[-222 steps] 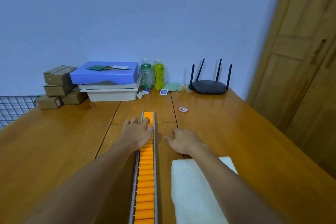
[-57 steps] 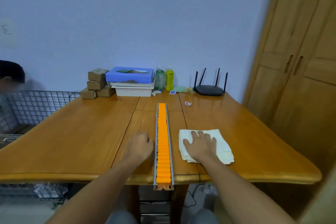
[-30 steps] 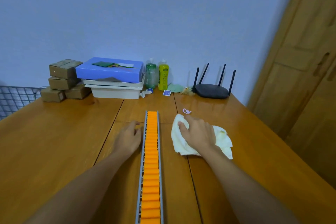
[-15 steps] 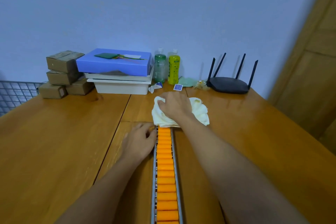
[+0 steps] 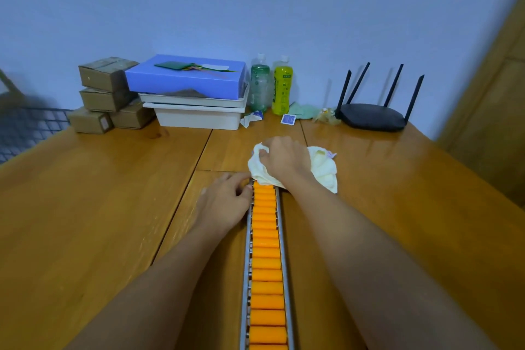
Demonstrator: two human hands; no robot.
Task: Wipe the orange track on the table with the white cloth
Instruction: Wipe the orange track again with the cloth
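An orange roller track [image 5: 266,261] in a grey metal frame runs down the middle of the wooden table [image 5: 99,207] toward me. My right hand [image 5: 285,159] is shut on a bunched white cloth [image 5: 322,169] and presses it onto the track's far end, hiding that end. My left hand [image 5: 224,203] lies flat on the table beside the track, fingertips touching the left rail just below the cloth.
At the back stand brown boxes [image 5: 106,94], a blue box on white trays [image 5: 190,85], two bottles [image 5: 271,84] and a black router [image 5: 372,116]. Small packets [image 5: 288,119] lie near the bottles. A wooden door [image 5: 494,94] is on the right, a wire rack [image 5: 22,131] on the left.
My right hand carried the cloth from the table right of the track up onto the track's far end. My left hand stayed against the left rail.
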